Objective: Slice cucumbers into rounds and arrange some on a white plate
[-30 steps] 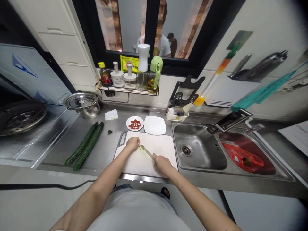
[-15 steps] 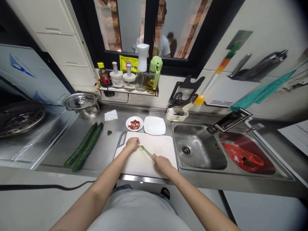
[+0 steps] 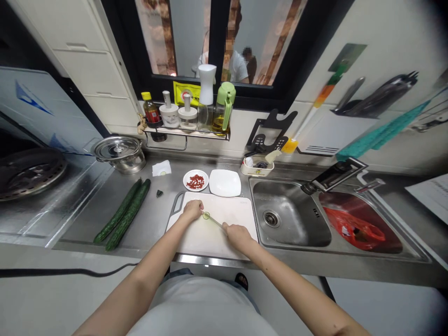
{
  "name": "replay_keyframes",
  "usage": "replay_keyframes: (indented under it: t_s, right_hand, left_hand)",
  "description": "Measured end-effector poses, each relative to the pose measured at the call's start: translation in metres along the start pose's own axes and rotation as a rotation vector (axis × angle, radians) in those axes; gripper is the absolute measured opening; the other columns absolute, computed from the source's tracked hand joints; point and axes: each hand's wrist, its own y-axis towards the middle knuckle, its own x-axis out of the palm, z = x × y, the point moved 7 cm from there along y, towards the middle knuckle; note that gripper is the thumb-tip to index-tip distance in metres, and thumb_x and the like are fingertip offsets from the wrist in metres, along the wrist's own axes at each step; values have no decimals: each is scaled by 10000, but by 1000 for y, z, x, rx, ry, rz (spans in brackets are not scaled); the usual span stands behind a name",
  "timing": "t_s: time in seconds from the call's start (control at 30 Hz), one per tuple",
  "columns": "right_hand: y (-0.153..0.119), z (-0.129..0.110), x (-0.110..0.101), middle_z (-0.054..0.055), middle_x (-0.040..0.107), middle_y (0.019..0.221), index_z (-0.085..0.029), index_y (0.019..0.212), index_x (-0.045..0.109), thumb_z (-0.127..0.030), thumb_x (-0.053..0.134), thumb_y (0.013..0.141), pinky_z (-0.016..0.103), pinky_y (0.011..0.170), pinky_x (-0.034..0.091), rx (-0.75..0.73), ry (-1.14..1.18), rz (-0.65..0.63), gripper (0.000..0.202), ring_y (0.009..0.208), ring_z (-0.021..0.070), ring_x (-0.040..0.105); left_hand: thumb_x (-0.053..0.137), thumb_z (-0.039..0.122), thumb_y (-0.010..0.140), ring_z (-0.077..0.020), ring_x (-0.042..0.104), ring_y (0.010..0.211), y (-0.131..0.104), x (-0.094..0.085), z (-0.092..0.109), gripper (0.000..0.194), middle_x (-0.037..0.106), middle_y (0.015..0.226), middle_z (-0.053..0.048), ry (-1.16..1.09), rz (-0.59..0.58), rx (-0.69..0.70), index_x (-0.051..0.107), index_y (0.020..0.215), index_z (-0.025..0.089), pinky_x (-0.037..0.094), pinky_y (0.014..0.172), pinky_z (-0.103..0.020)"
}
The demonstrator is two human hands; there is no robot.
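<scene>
Could nick the left hand (image 3: pixel 193 209) through a slip of the knife (image 3: pixel 216 222), with the tip so near those fingertips. Could also knock the slice (image 3: pixel 206 215) out of place through uneven pressure from the blade, or lose control of the cut through a twist of the right hand (image 3: pixel 238 237). Might shift the board (image 3: pixel 210 245) with a hard push, given a near edge close to that of the bench (image 3: pixel 100 191).

As for the slice, lies over the board between both hands: just right of the left fingertips, at the knife's far end, farther and to the left of the right hand. Cannot tell whether flat on the board or resting against the blade.

In the right hand, holds the knife, closed round the near end. In the left, keeps the fingers narrow and curled in; cannot tell whether pinching anything. Far of the board, note a dish (image 3: pixel 190 186) of red bits (image 3: pixel 196 181) beside a plate (image 3: pixel 225 182); well to the left, two cucumbers (image 3: pixel 129 212) side by side.
</scene>
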Motion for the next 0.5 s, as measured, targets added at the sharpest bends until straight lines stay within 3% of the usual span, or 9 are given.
replay_keyframes:
  t_s: [0.5]
  right_hand:
    - [-2,-2,2,147,683,917,-148,1161,514,-98,324,891,316,689,488,1,41,12,334,855,232,672]
  left_hand:
    - [709,243,693,-172,604,907,-3,-2,2,189,685,958,-33,3,17,8,653,872,215,417,765,-244]
